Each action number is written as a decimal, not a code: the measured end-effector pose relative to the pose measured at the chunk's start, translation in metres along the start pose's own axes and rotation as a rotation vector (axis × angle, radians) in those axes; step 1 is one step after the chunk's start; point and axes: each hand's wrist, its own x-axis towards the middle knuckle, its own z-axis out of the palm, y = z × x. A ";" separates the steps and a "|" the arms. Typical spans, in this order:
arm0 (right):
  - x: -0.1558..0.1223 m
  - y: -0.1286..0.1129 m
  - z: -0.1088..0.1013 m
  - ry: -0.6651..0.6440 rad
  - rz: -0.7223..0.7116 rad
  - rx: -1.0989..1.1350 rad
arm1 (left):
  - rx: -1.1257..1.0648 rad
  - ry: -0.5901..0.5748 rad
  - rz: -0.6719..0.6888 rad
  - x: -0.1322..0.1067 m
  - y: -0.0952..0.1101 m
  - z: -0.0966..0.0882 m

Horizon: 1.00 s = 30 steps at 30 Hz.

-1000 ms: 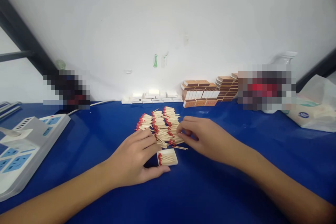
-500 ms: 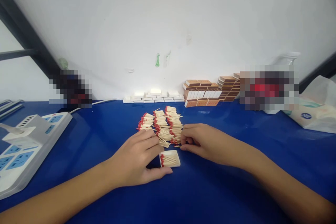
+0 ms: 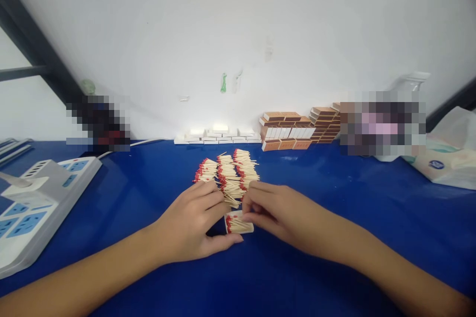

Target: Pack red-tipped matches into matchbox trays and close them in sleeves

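A small white matchbox tray (image 3: 251, 228) lies on the blue table, with red-headed matches (image 3: 238, 225) inside it. My left hand (image 3: 195, 223) holds the tray from the left, thumb along its near side and index finger at its far corner. Over the tray's right end, my right hand (image 3: 271, 210) is closed in a pinch. A match seems to be between its fingertips, though they mostly hide it. Just beyond both hands lie loose matches (image 3: 229, 173) in three rough columns, heads to the left; the right hand covers part of the nearest ones.
White trays (image 3: 219, 134) are stacked against the wall. Brown matchboxes (image 3: 286, 144) stand in stacks to their right. A power strip (image 3: 48, 208) with a plug and cable lies at the left. At the far right is a pack of tissues (image 3: 446, 163). Two areas are blurred out.
My right hand has moved left and nearer, from the right edge of the match pile to over the tray, carrying a match. The left hand has stayed at the tray.
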 end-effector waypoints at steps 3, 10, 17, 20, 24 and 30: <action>0.001 -0.006 0.010 -0.024 0.001 -0.068 | -0.005 -0.008 -0.005 0.000 0.000 0.000; -0.001 0.000 0.008 -0.015 0.008 -0.088 | -0.006 -0.008 -0.004 0.000 0.000 0.001; 0.001 -0.003 0.009 -0.062 0.007 -0.068 | -0.010 -0.007 -0.006 -0.002 -0.001 0.002; 0.002 -0.003 0.012 -0.080 0.009 -0.039 | -0.015 -0.011 -0.010 -0.003 0.000 0.002; 0.002 -0.001 0.014 -0.055 0.001 -0.014 | -0.007 0.000 -0.009 -0.002 0.000 0.002; 0.003 0.002 0.015 0.028 -0.021 -0.037 | -0.018 -0.004 -0.014 -0.002 0.000 0.002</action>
